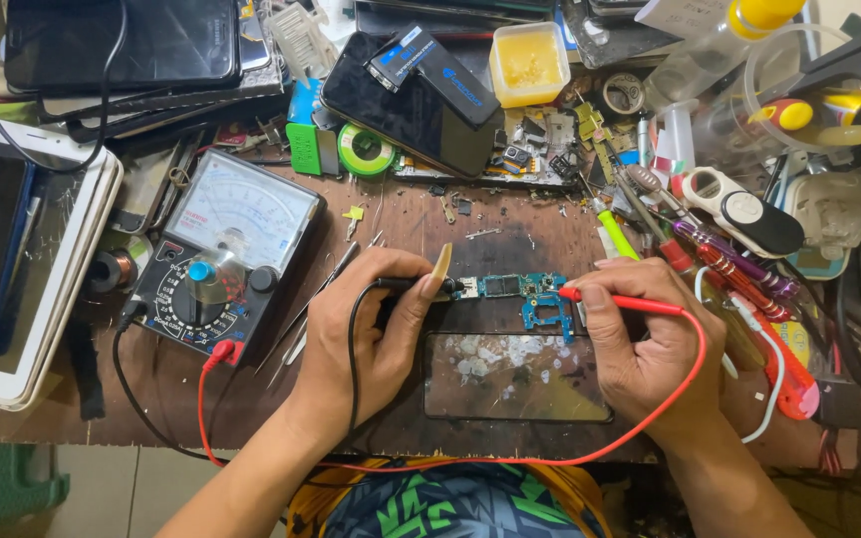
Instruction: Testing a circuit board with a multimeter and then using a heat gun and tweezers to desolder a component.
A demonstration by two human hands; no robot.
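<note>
Cluttered brown wooden workbench (pixel 510 234), seen from above; tools, phone parts and cables are heaped along its far and right edges.

Item 1. Small teal-green phone circuit board (pixel 520 291), laid flat at bench centre, just beyond a bare dark rectangular glass panel (pixel 515 377) with whitish adhesive residue. The board is already out of any housing.

Item 2. Left hand (pixel 366 329), fingers pinched around a thin black test probe (pixel 416 285); the tip is set at the board's left end.

Item 3. Right hand (pixel 640 344), fingers closed on a thin red test probe (pixel 615 300); the tip is placed on the board's right part.

Item 4. Black analogue multimeter with white dial face and blue selector knob (pixel 221 259), left of the hands, apart from them. Red and black leads are plugged in at its lower edge and looped towards the bench front.

Item 5. Dark smartphone (pixel 406 110), lying face up behind the board, with a small dark flat pack resting on it.

Item 6. Yellow square plastic tub (pixel 529 64), far edge.

Status, as judged: the meter is wired and both probes are applied, so measuring is under way. The needle reading cannot be told. Reassembly is not begun.
</note>
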